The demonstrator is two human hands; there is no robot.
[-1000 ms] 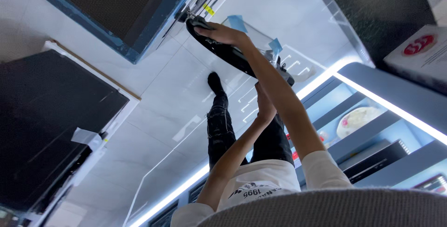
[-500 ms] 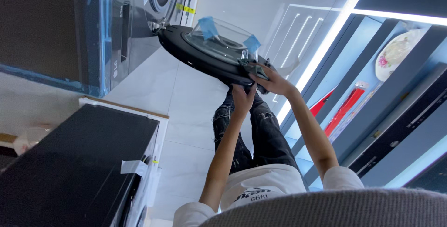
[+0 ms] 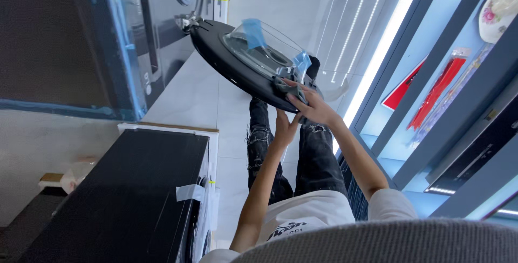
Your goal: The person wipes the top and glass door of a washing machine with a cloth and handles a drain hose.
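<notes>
Black and round, glass-bowled: washing-machine door [image 3: 237, 71] up in the middle of the view, tilted, far edge by the front-loading washer [image 3: 186, 4], near edge in both hands. Clear glass bowl [image 3: 259, 50] bulging from its centre, two strips of blue tape [image 3: 252, 28] stuck across it. Small metal hinge bracket [image 3: 190, 21] showing at the far rim, just beside the washer's front.

Right hand [image 3: 310, 104] clamped over the near rim, fingers curled onto the top face beside the glass, thumb side hidden. Left hand [image 3: 285, 125] underneath the same edge, palm up against the underside, fingers half open and pressing; how far round the rim, cannot tell. Both forearms bare, short white sleeves at the shoulders.

Below the door: pale, glossy tiled floor [image 3: 216, 112], bright with reflections. Dark ripped trousers [image 3: 259, 149] over it, a dark shoe [image 3: 313, 66] just past the door's rim.

Left of the legs, standing on the tiles: big black box with white edging [image 3: 124, 198], a patch of pale tape [image 3: 190, 192] at its corner. Beyond that, a large dark appliance wrapped in blue-edged film [image 3: 81, 42], next to the washer.

Right side: blue-lit display shelving [image 3: 431, 106], bright light strip [image 3: 386, 42] along its edge, red packets [image 3: 434, 93] and a flowered plate [image 3: 499, 4] on the shelves. Grey knitted cloth [image 3: 377, 241] filling the bottom edge of the view.
</notes>
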